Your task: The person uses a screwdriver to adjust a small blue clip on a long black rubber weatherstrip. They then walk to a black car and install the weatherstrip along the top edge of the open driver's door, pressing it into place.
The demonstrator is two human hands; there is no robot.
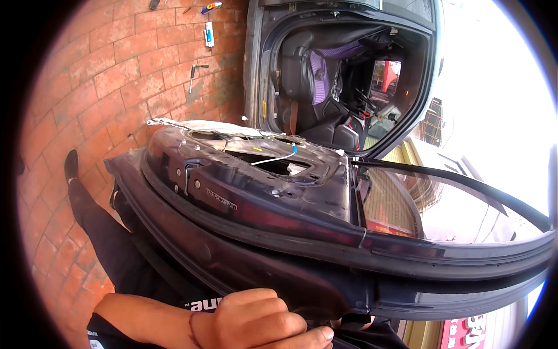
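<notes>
My left hand (261,320) is curled with its fingers bent in, at the bottom of the head view. It is close to the edge of a dark car door (279,232). Whatever may be inside those fingers is hidden. The door's bare inner metal shows, with large openings, a latch (188,178) and a thin white cable (273,159) ending in a blue piece. Whitish sheeting (197,125) hangs along one edge. I cannot see my right hand clearly; only small patches of skin show past the left fingers.
Beyond the door, the car's open doorway (270,64) shows dark seats with purple panels. On the red brick paving (104,70) lie a ratchet wrench (193,77), a blue and white tube (209,35) and another small tube (211,7). My black-trousered leg (99,221) is at left. The door's window frame (465,186) extends right.
</notes>
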